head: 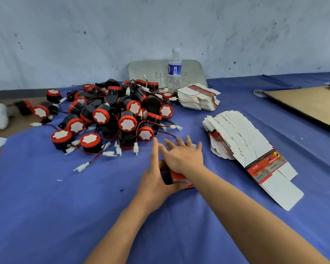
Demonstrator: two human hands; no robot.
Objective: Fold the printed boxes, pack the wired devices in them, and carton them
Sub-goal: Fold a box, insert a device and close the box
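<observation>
left hand (153, 180) gripped the printed box (180, 178), right hand (183, 158) splayed empty over it; wired buzzers (111, 115) heaped behind, box blanks (242, 141) beside.

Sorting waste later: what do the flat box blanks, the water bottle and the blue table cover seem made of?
Flat box blanks: thin card, matte white back, red printed face; the stack fans out. Water bottle: clear plastic, likely; see-through, ribbed. Blue table cover: probably cloth; matte, softly creased.
</observation>
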